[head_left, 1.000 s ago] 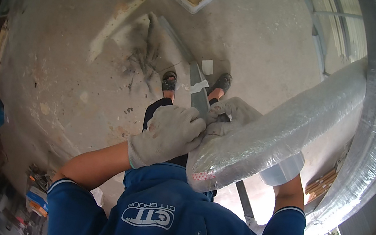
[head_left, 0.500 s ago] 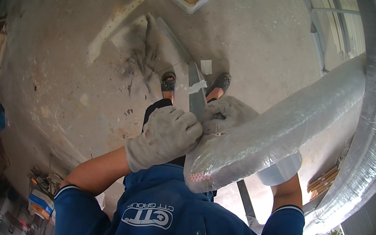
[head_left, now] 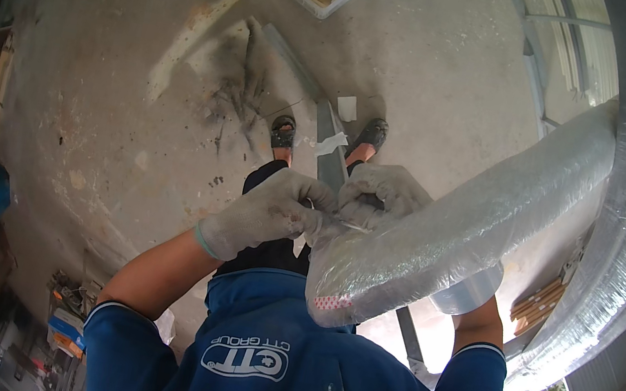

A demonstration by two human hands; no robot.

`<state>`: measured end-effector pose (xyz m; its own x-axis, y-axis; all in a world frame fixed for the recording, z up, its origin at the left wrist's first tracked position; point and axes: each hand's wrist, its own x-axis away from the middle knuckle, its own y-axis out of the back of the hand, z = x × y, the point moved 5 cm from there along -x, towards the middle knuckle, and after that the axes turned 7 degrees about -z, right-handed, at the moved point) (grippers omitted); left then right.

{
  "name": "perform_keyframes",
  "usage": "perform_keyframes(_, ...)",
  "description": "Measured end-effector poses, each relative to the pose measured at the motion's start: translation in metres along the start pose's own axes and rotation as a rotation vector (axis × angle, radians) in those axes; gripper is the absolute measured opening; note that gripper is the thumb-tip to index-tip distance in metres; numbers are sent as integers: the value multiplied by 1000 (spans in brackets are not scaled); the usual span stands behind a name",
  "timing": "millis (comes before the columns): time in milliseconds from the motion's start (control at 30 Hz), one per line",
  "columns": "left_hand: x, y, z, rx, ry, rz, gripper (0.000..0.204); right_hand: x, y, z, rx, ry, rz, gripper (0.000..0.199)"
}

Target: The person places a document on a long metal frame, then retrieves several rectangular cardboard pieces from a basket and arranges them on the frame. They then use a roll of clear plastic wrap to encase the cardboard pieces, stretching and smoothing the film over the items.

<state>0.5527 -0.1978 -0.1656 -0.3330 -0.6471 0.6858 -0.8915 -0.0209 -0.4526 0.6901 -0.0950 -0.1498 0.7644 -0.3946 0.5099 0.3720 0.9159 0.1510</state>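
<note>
Head view: both gloved hands, left hand (head_left: pixel 269 213) and right hand (head_left: pixel 381 194), fingers pinched at wrapped duct (head_left: pixel 474 222) end.

Gloves: my left hand (head_left: pixel 268 217) and right hand (head_left: pixel 383 195) each wear a grey knitted work glove; the left cuff has a pale green edge.
Sleeves: short and blue, with a thin white line at each hem.
Shirt (head_left: pixel 286 357): blue, with a white logo printed on the chest.
Trousers: dark, nearly black.
Shoes (head_left: pixel 283 134): dark open sandals, one on each foot.
</note>
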Motion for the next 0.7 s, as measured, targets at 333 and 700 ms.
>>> perform_keyframes(333, -46, -16, -13, -213, -292, -75, 12, 6, 26, -34, -235, -312, -83, 8)
perform_keyframes(700, -62, -19, -22, -570, -504, -145, 18, 39, 0, -62, -386, -490, -160, 8)
